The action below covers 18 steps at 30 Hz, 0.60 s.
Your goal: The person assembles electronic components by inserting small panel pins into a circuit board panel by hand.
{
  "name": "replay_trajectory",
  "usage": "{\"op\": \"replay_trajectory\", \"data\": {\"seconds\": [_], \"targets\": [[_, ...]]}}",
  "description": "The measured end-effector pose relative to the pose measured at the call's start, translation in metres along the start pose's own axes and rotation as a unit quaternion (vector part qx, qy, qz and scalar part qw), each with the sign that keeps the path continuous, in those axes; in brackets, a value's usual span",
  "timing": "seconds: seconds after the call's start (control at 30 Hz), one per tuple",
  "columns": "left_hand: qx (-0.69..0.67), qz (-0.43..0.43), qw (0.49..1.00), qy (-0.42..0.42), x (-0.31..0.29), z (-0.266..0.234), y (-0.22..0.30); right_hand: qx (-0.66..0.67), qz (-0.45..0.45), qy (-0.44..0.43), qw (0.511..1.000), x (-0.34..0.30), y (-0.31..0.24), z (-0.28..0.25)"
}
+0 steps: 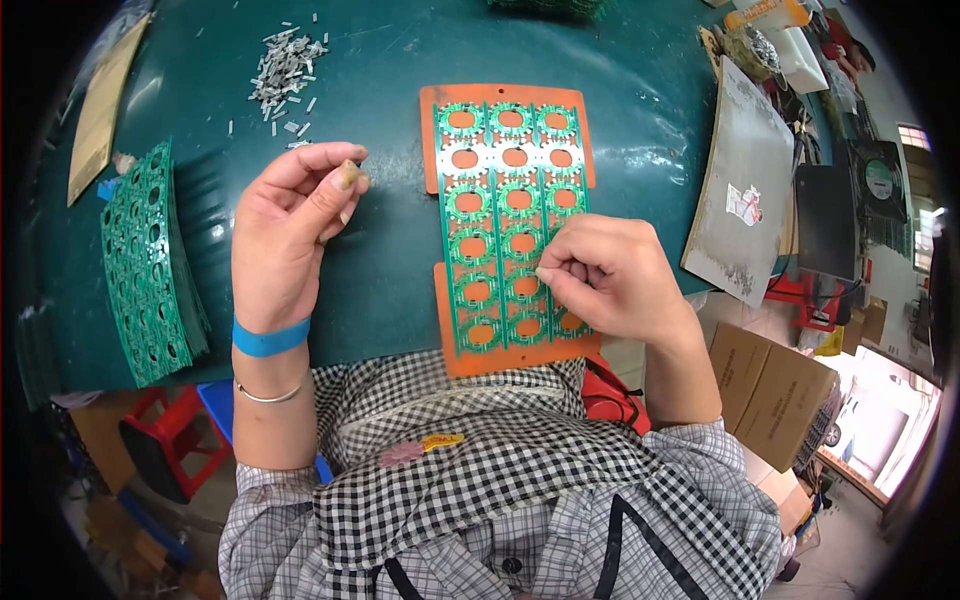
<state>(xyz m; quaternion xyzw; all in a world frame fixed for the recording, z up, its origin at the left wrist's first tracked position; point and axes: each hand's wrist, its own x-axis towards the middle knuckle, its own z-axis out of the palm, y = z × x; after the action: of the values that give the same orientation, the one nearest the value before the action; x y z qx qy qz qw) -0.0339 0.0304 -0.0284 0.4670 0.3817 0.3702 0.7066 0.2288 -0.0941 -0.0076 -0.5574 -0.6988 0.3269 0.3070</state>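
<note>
A green circuit board panel (520,222) with rows of oval cutouts lies on an orange backing plate (480,364) in front of me. My right hand (612,272) is over the panel's right side, thumb and fingertips pinched together low over the boards. Anything between those fingertips is too small to make out. To the left of the panel, my left hand (300,215) is raised above the table, its thumb pressed to the curled fingers. What it may hold is hidden. Beyond it lies a loose pile of small pale grey parts (282,72).
A stack of green circuit board panels (145,262) leans at the table's left edge. A yellowish board (106,110) lies behind it. On the right rests a large grey sheet (738,180), with cardboard boxes (770,395) below. A red stool (172,440) stands at lower left.
</note>
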Motion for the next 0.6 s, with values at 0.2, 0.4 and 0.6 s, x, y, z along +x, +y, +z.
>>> {"op": "replay_trajectory", "data": {"seconds": [0.2,0.4,0.6], "targets": [[0.012,-0.001,1.0,0.009,-0.0004,0.0007,-0.0005,-0.01,0.012,0.015,1.0,-0.0007,-0.0018,0.0001],[0.019,-0.002,1.0,0.005,-0.0003,0.0027,-0.0006,-0.043,-0.007,0.002,0.999,0.0019,-0.0022,0.0013],[0.02,0.005,1.0,0.001,-0.0009,0.0026,-0.0012,-0.09,-0.044,0.023,0.995,0.003,-0.0033,0.0056]]}}
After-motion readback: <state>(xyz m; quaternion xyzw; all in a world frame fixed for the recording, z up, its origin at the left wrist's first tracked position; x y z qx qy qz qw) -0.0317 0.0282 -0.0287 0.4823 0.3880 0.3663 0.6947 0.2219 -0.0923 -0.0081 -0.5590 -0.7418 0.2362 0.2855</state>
